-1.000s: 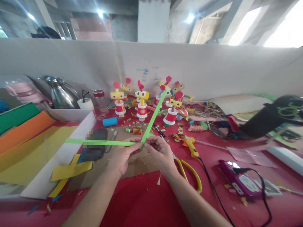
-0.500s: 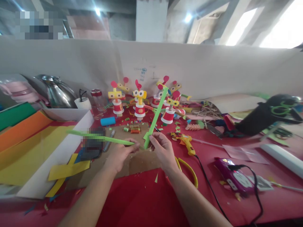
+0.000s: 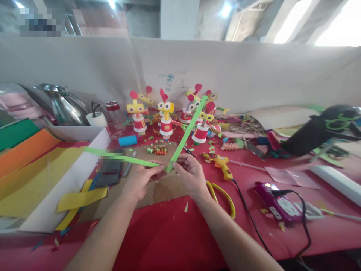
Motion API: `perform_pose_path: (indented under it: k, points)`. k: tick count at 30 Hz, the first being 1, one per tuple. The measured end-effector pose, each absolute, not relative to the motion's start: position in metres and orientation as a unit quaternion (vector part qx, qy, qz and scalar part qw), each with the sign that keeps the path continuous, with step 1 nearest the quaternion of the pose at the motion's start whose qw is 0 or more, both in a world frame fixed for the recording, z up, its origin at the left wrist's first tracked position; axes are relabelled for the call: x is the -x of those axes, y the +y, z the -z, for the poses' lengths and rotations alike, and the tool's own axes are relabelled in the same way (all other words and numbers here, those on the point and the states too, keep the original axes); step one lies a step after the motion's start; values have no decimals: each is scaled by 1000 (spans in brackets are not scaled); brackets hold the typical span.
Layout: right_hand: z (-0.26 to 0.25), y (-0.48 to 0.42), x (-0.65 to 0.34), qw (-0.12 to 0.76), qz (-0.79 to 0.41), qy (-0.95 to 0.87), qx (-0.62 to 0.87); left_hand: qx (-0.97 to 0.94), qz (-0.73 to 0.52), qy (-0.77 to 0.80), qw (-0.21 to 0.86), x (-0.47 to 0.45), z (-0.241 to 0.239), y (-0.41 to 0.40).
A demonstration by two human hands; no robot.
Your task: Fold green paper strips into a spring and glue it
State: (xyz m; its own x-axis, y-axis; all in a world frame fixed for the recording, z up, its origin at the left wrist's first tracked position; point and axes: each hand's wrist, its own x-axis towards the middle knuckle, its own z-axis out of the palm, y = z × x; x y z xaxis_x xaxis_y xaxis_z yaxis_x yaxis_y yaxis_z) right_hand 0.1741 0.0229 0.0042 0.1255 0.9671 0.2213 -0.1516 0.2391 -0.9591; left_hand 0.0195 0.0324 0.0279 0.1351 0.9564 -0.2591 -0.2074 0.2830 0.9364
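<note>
My left hand (image 3: 145, 178) pinches the inner end of a green paper strip (image 3: 113, 155) that stretches out to the left, over a phone-like dark object blurred in the picture. Between the thumb and fingers of my right hand (image 3: 191, 173) is a second green paper strip (image 3: 189, 130), slanting up and to the right. The near ends of both strips come close together between my fingertips; whether they touch, I cannot tell. Under my hands lies a brown cardboard sheet (image 3: 166, 192) with small folded paper springs (image 3: 160, 149) on it.
Several paper-cup figures (image 3: 166, 126) stand along the back wall. To the right are a yellow glue gun (image 3: 224, 167), yellow-handled scissors (image 3: 227, 195) and a purple power strip (image 3: 278, 205). A white box (image 3: 67, 180) holding coloured paper is at left, near a steel jug (image 3: 64, 107).
My hands have drawn closer together, bringing the strips' ends nearer each other. The right strip leans further right. The whole view has shifted slightly.
</note>
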Motion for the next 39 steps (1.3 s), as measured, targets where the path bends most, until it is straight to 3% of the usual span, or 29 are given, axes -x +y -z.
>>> perform_pose_path:
  k: [18, 39]
  points:
    - [-5, 22, -175, 607, -473, -497, 401, -386, -435, 453, 676, -22, -26, 31]
    - [-8, 19, -174, 587, -489, -507, 400, -420, -491, 445, 620, -27, -25, 27]
